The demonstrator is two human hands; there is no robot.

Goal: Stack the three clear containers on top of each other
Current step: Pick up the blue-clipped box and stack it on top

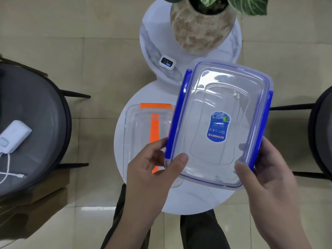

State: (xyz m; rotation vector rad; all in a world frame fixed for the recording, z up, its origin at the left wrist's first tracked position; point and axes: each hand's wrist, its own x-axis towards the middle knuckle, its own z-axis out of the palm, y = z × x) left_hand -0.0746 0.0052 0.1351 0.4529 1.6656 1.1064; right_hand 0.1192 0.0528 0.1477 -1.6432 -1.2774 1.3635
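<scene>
1. We've got the blue box (218,126) in both hands, held up over the right half of the round white surface (188,200), lid up w/ its sticker facing us.
2. Left hand (152,169): thumb on the lid's near-left corner, fingers curled under beside the blue clip, so it's clamped on the box. Right hand (265,169): thumb on the near-right corner, fingers round the right clip, also clamped.
3. Orange box (149,141) sits on the surface just left of the blue one and partly beneath its edge. Can't tell if they touch.
4. Third container: we can't make it out for sure; something may be under the orange lid, but clear on clear hides it.
5. Handling, our guess: empty, so light. Thin hard plastic, stiff enough at the rim and corners, a bit flexy mid-lid. Smooth, prob. slippery.
6. Best hold: the short ends or corners, near the clips, as now. Don't press mid-lid.
7. Risk: smooth lids may let a stack slide, so we'd set it down flat & square.
</scene>
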